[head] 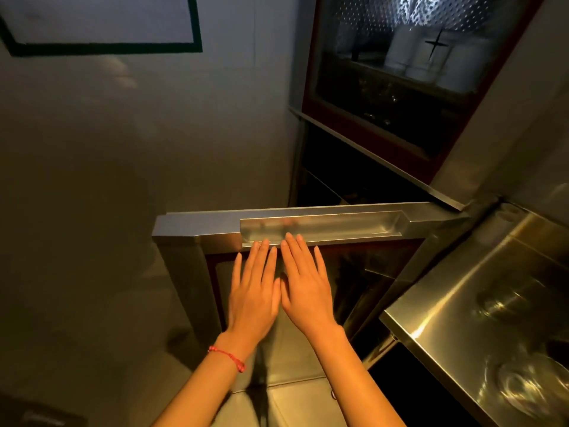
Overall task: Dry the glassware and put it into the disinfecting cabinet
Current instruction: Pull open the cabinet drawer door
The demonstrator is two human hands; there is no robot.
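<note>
Wall point(92, 149): plain, pale and smooth, filling the left side; a dark-bordered pale panel point(101, 23) sits high on it.
Floor corner: a dark object at the bottom left, too dim to identify.
Left hand point(252, 291): laid flat, grip released, fingers straight and together, the fingertips point(261, 245) reaching the lower edge of the metal handle; a red string bracelet point(229, 357) circles the wrist.
Lower door point(354, 272): part of the disinfecting cabinet point(455, 143), swung partway out toward the person; brushed steel frame around a dark glass pane edged in dark red.
Handle recess point(320, 226): a long shallow trough of brushed steel along the door's top edge, rounded at its right end.
Right hand point(304, 285): also flat on the door just beside the left hand, thumbs touching, grip released, fingers straight and slightly spread, tips at the handle's lower lip.
Upper door point(400, 72): shut, dark-red frame around a dark glass pane; behind it pale cylindrical glassware point(431, 60) stands on a shelf under a dimpled, perforated metal back wall.
Opening behind the lower door: dark, contents not discernible.
Desk point(446, 303): polished stainless steel at the right, close against the open door's edge, its corner standing near the right forearm.
Clear glasses point(520, 386): on the desk, blurred, shapes hard to make out.
</note>
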